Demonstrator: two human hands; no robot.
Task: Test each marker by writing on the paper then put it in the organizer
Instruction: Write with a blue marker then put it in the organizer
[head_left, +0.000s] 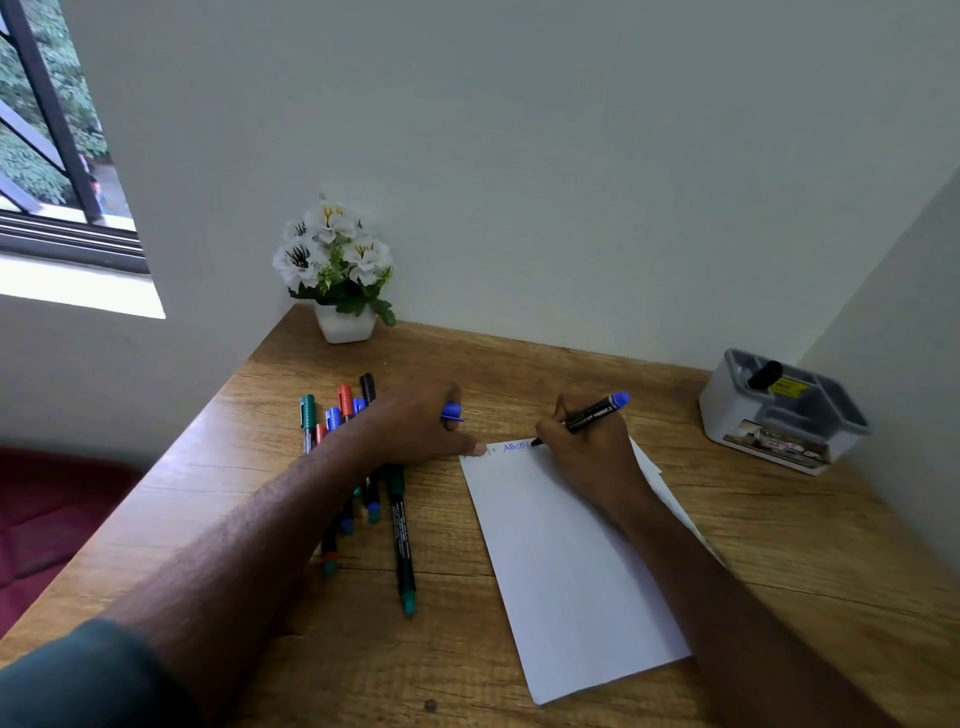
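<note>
Near the frame's middle, our right hand (587, 447) pinches the marker (582, 418), tip on the paper (566, 561) beside blue letters. Our left hand (415, 426) grips a blue cap (451, 411), thumb pressing the sheet. Spare markers (363, 467) lie left; the organizer (782, 410) sits right.

A black marker (587, 415) with a blue end touches its tip to white paper (566, 561) beside blue letters; more markers (363, 467) lie left, a grey-white organizer (737, 415) far right.
</note>
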